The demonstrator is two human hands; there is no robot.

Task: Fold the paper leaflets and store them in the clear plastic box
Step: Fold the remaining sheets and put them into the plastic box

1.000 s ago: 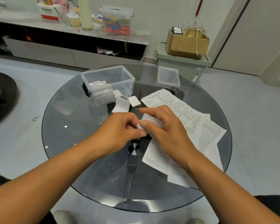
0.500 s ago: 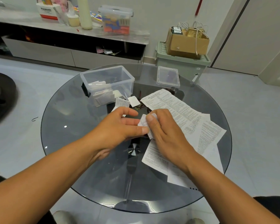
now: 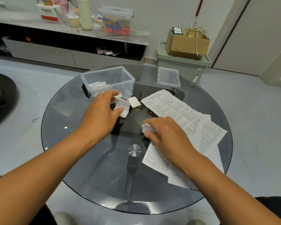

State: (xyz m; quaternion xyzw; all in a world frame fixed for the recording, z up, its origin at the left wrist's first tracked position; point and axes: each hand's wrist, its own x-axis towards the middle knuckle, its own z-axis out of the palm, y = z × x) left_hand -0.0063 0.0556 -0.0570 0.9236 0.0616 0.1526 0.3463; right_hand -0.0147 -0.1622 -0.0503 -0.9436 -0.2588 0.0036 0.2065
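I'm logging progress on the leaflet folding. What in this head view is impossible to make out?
- Folded leaflet: mostly covered by the right hand.
- Leaflet count in the clear plastic box: blurred by its walls, partly behind the left hand.
- Print on the unfolded leaflets: too small.

At upper right, a cardboard box [image 3: 187, 42] sits on a green bin [image 3: 182, 65]; a cream bottle [image 3: 85, 13] stands upper left.
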